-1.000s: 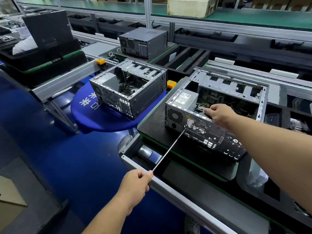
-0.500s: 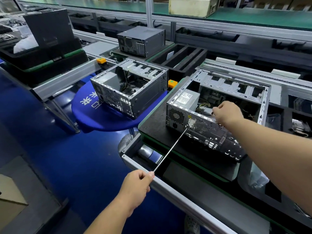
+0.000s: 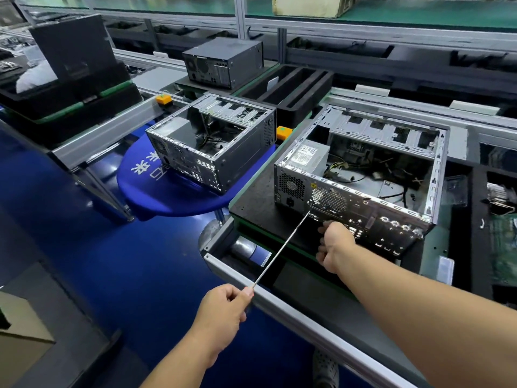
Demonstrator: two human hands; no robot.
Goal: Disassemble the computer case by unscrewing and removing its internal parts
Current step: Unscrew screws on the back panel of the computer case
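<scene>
Pinched between thumb and curled fingers of the left hand [image 3: 223,309], the long screwdriver [image 3: 282,247] runs up and away to the rear panel of the computer case [image 3: 361,175], its tip landing just below the round fan grille. The handle is swallowed by the fist, so only the thin shaft shows. The right hand [image 3: 334,246] hangs in front of the lower rear panel with its fingers loosely curled; whether they touch the metal or hold anything I cannot tell from where I stand.

The case sits open-topped on a black mat [image 3: 251,197] on the conveyor bench, with the power supply [image 3: 306,158] tucked in its near left corner and loose cables strewn over the floor inside. I'd judge the shell stiff, thin sheet steel, fairly light now it looks mostly gutted, with sharp punched edges; better steadied by the top rim or a flat side than by the perforated back. The power supply looks like the heavy lump, likely to drop once its screws are out, so it wants a hand under it.

1 screw head at the tip is too small to make out. A second open case [image 3: 212,147] rests on a blue round table [image 3: 167,200] to the left.
</scene>
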